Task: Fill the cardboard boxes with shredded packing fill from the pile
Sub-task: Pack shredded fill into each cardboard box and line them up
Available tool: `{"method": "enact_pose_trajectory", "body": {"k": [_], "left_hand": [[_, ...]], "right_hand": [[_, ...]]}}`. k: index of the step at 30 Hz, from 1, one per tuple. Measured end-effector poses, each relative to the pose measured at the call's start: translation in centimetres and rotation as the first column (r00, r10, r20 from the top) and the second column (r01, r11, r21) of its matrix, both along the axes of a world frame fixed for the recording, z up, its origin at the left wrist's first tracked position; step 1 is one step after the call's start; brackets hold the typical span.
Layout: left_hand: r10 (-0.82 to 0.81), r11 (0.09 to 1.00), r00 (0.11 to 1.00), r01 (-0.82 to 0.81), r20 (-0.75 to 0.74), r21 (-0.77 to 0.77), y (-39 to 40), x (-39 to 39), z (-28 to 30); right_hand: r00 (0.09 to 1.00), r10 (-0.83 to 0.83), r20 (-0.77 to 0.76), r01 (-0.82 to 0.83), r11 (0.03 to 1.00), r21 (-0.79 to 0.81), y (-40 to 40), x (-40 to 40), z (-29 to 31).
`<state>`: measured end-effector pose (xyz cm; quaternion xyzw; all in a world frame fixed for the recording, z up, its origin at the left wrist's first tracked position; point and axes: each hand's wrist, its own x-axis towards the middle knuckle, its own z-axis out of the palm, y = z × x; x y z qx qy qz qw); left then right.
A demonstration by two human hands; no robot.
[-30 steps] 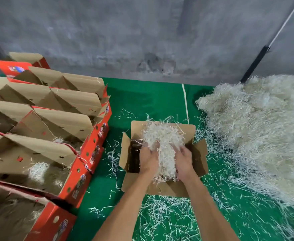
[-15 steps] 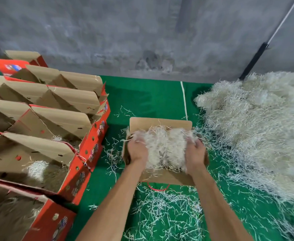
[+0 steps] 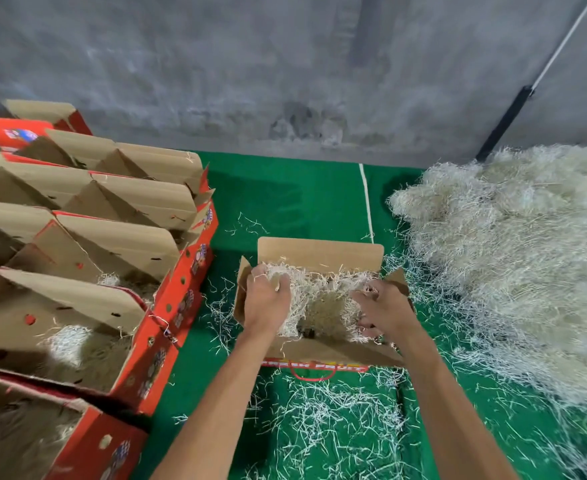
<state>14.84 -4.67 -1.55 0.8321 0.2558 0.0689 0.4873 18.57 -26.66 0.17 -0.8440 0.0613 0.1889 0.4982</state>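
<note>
Shredded paper fill point(image 3: 320, 292) sits in the open cardboard box point(image 3: 320, 252) at six o'clock; left hand point(image 3: 266, 303) and right hand point(image 3: 382, 310), each gripping fill, should spread it toward the corners, evenly.

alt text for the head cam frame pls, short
Two bare hands, left hand and right hand, work shredded fill into an open cardboard box on a green mat. A large pile of fill lies to the right; a row of red boxes, some holding fill, stands to the left.
</note>
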Motion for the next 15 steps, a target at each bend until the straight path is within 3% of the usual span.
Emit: {"method": "enact_pose_trajectory", "body": {"k": [4,7,9,11,15], "left_hand": [[-0.047,0.967,0.996,0.027,0.073,0.254,0.1,-0.1,1.0],[-0.186,0.901,0.974,0.223,-0.133,0.373,0.0,0.8,0.9],[-0.377,0.808,0.841,0.503,-0.388,0.306,-0.1,1.8,1.1],[-0.528,0.665,0.621,0.727,-0.579,0.172,-0.6,2.8,1.3],[-0.576,0.457,0.366,0.886,-0.731,0.083,-1.9,4.2,0.3]], "right_hand": [[0.949,0.103,0.297,-0.008,0.952,-0.307,0.2,0.8,-0.3],[0.887,0.347,0.306,-0.193,0.878,-0.439,1.6,1.5,-0.6],[0.824,0.540,0.172,-0.356,0.729,-0.584,2.6,1.9,-1.1],[0.775,0.631,-0.048,-0.502,0.567,-0.653,3.3,2.4,-1.9],[0.645,0.663,-0.379,-0.725,0.376,-0.577,2.9,2.3,-3.8]]}}
